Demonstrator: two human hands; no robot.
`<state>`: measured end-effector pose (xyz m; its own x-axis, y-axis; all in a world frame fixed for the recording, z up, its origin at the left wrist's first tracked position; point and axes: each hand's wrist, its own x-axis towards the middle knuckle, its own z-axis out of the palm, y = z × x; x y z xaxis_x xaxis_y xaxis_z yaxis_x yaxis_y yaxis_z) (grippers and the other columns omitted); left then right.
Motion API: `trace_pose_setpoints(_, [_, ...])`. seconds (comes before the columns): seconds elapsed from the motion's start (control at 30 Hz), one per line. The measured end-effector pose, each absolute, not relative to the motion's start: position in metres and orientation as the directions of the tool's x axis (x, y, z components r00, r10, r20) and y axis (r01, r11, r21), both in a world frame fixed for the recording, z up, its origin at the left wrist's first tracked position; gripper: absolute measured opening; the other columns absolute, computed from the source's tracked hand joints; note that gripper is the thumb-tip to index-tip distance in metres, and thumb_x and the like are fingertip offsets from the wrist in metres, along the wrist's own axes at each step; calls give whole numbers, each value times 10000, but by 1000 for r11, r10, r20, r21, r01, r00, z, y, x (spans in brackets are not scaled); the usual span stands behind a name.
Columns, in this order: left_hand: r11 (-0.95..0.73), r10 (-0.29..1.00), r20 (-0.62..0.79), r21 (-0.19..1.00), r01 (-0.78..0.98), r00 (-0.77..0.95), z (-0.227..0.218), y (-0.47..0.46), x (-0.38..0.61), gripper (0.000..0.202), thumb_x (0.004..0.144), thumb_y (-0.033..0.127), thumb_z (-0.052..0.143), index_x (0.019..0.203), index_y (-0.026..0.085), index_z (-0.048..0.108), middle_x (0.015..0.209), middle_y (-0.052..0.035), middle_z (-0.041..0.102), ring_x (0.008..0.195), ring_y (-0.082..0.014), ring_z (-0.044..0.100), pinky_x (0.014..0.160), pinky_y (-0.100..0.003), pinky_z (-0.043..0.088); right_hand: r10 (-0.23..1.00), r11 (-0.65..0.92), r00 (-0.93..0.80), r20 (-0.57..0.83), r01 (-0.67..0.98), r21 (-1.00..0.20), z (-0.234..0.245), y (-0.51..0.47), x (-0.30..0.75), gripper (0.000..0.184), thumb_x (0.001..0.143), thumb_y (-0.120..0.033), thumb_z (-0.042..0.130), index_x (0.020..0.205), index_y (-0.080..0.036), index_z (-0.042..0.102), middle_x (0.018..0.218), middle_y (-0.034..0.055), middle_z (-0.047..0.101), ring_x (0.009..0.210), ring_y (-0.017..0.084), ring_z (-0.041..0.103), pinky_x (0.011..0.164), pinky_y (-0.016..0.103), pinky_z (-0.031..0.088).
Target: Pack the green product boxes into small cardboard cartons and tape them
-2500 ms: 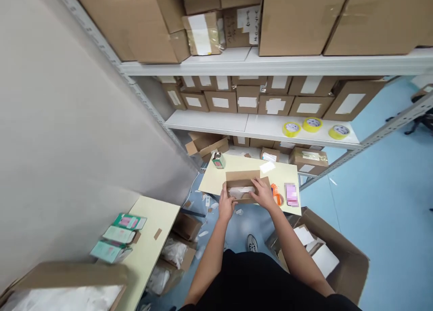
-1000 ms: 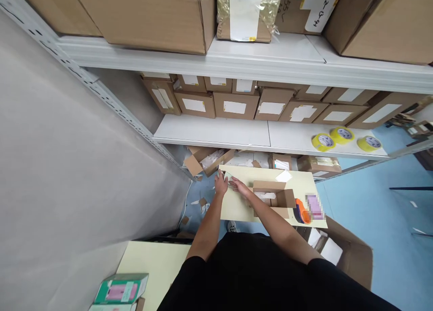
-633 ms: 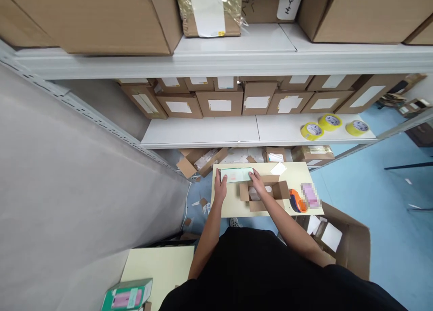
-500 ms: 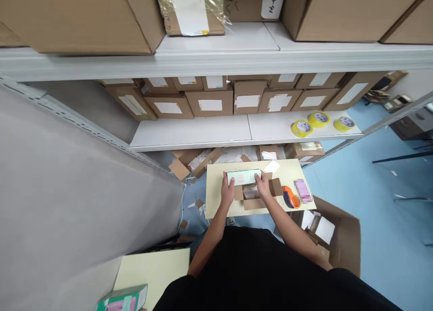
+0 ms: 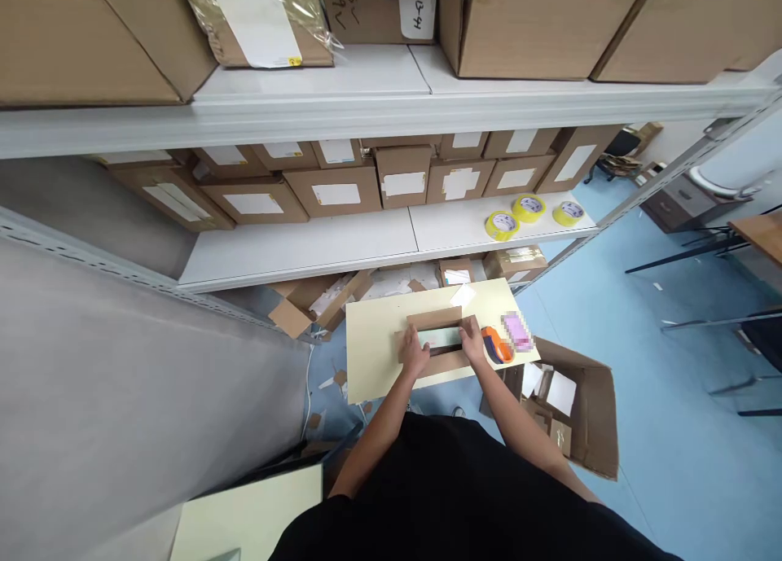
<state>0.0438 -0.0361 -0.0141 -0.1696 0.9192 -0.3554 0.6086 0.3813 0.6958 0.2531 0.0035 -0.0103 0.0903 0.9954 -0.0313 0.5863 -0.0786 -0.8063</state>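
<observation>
A pale green box (image 5: 441, 338) lies lengthwise within an open cardboard box (image 5: 435, 320) whose flaps are folded outward. My left hand (image 5: 415, 353) is closed at the green box's left end. At its right end my right hand (image 5: 472, 341) has a matching grip, with some fingers hidden inside the carton. Right of the carton, on the cream table (image 5: 372, 341), is an orange and dark tape dispenser (image 5: 498, 345). Beside it is a pink-purple item (image 5: 516, 331), blurred by pixels. A white paper slip (image 5: 463, 295) rests behind the carton.
Shelving (image 5: 305, 247) with labelled cartons stands beyond the table, and yellow tape rolls (image 5: 502, 225) sit on its middle level. A large open carton (image 5: 590, 414) holding smaller boxes is on the floor at right. A second cream table (image 5: 250, 512) is at lower left; scraps litter the floor.
Both hands have lowered the green box from above the cardboard box down into it. The view has shifted to the right.
</observation>
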Motion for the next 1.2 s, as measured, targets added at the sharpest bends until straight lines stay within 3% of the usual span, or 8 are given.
trace_pose_setpoints(0.1, [319, 929, -358, 657, 683, -90, -23, -46, 43, 871, 819, 339, 729, 1609, 154, 410, 1761, -184, 188, 1635, -352, 170, 1320, -478, 213, 982, -177, 156, -111, 525, -832, -11, 0, 253, 760, 953, -573, 446, 1569, -130, 487, 1522, 185, 594, 1460, 312, 521, 1227, 493, 407])
trace_pose_setpoints(0.27, [208, 945, -327, 597, 775, -3, -32, -63, 44, 940, 736, 327, 832, 1583, 181, 452, 1789, -163, 34, 1649, -359, 47, 1313, -468, 213, 995, -90, 87, -55, 484, -870, -1, -12, 250, 747, 954, -556, 491, 1580, -147, 473, 1550, 174, 573, 1482, 312, 488, 1247, 523, 371])
trace_pose_setpoints(0.4, [169, 952, -306, 532, 830, 3, -37, -67, 50, 910, 696, 380, 908, 1508, 185, 543, 1786, -178, -33, 1640, -407, -34, 1297, -540, 221, 998, -40, 62, -10, 497, -867, -2, -20, 250, 709, 941, -520, 532, 1561, -178, 494, 1565, 163, 559, 1483, 327, 486, 1256, 557, 354])
trace_pose_setpoints(0.53, [181, 958, -282, 461, 869, -50, -39, -66, 56, 506, 775, 408, 849, 1226, 208, 736, 1796, -122, 42, 1639, -427, -11, 1283, -587, 237, 999, 39, -27, 30, 520, -853, -6, -25, 252, 680, 953, -463, 540, 1581, -211, 465, 1597, 148, 528, 1511, 324, 456, 1253, 550, 370])
trace_pose_setpoints(0.63, [210, 956, -278, 422, 882, -95, -34, -65, 61, 299, 819, 373, 772, 1068, 207, 773, 1790, -81, 143, 1643, -414, 30, 1279, -587, 261, 995, 91, -85, 54, 523, -848, -1, -27, 257, 674, 956, -393, 544, 1594, -198, 449, 1616, 157, 502, 1529, 314, 439, 1266, 533, 363])
trace_pose_setpoints(0.83, [173, 982, -141, 437, 883, -122, -18, -89, 101, 217, 841, 222, 664, 1010, 161, 786, 1764, -101, 238, 1647, -398, 13, 1273, -559, 311, 970, 229, -192, 149, 513, -827, 26, -29, 301, 662, 933, -284, 559, 1582, -180, 478, 1601, 165, 519, 1517, 321, 456, 1258, 555, 379])
trace_pose_setpoints(1.0, [169, 982, -14, 494, 853, -187, -14, -128, 162, 183, 883, 249, 654, 1003, 192, 779, 1746, -81, 288, 1653, -374, 12, 1267, -559, 327, 952, 286, -249, 180, 508, -812, 38, -38, 351, 664, 954, -286, 558, 1607, -230, 450, 1628, 125, 492, 1542, 304, 419, 1270, 545, 367])
trace_pose_setpoints(1.2, [234, 954, 41, 515, 825, -296, -3, -182, 210, 139, 918, 246, 641, 971, 188, 756, 1768, -57, 231, 1657, -344, 11, 1284, -538, 294, 906, 359, -394, 155, 520, -775, 42, -61, 369, 658, 978, -324, 550, 1621, -261, 422, 1710, 111, 357, 1579, 311, 351, 1259, 528, 376])
